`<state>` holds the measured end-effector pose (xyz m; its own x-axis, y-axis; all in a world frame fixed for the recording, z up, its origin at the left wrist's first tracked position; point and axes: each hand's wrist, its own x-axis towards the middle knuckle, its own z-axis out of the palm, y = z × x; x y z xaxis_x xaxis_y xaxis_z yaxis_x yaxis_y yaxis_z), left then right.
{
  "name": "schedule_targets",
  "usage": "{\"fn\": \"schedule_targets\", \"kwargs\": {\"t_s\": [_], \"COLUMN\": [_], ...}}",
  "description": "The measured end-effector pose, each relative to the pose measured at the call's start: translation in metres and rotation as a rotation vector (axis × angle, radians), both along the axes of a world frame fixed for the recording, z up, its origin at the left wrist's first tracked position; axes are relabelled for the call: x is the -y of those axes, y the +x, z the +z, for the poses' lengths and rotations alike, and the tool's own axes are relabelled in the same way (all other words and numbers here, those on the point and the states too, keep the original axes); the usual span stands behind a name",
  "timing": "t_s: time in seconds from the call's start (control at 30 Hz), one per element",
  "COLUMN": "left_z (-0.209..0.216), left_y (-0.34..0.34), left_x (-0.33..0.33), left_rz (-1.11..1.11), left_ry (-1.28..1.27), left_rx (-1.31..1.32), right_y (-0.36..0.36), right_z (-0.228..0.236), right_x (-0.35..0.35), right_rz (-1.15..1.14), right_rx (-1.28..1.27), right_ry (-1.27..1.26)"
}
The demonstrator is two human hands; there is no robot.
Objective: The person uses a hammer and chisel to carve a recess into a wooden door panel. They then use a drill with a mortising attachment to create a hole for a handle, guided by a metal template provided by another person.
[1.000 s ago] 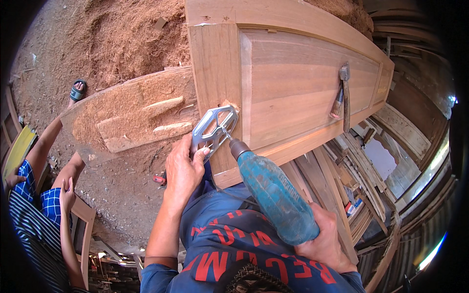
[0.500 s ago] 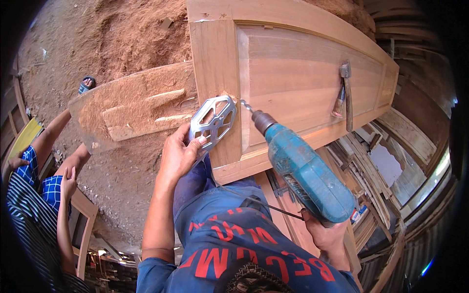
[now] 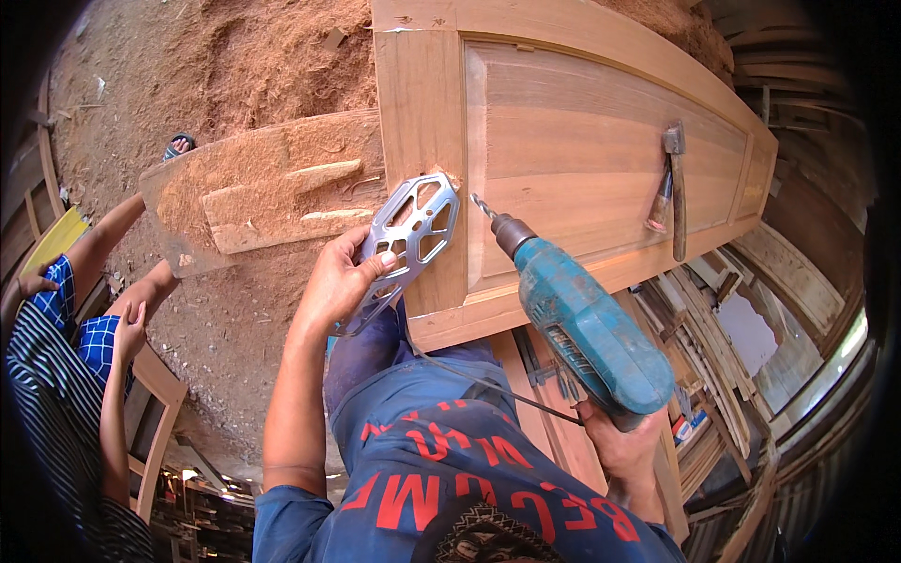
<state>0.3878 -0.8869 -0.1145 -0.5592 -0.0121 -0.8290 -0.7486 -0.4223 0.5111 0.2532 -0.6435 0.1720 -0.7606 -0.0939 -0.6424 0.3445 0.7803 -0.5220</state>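
Currently, the left hand (image 3: 343, 280) pinches a silver openwork metal plate (image 3: 415, 222) between thumb and fingers, over the near-left part of a wooden panelled door (image 3: 422, 103); whether plate and wood touch, I cannot tell. The right hand (image 3: 627, 448) is wrapped around the handle of a teal power drill (image 3: 596, 328), its bit (image 3: 482, 205) apart from the plate. Farther right on the door, a hammer (image 3: 678, 206) lies beside a short-handled tool (image 3: 661, 205). A seated person in a striped top (image 3: 56, 403) is at left.
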Motion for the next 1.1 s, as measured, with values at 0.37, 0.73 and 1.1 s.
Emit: {"fn": "schedule_targets", "kwargs": {"t_s": [0.37, 0.73, 1.1], "left_z": [0.009, 0.003, 0.005], "left_y": [-0.001, 0.007, 0.005], "left_x": [-0.007, -0.025, -0.027], "left_rz": [0.054, -0.030, -0.014], "left_ry": [-0.088, -0.432, -0.427], "left_rx": [0.096, 0.023, 0.062], "right_y": [0.001, 0.000, -0.001], "right_z": [-0.001, -0.011, -0.019], "right_x": [-0.015, -0.003, -0.004], "right_rz": [0.202, 0.363, 0.366], "right_rx": [0.153, 0.158, 0.131], "right_ry": [0.061, 0.009, -0.016]}}
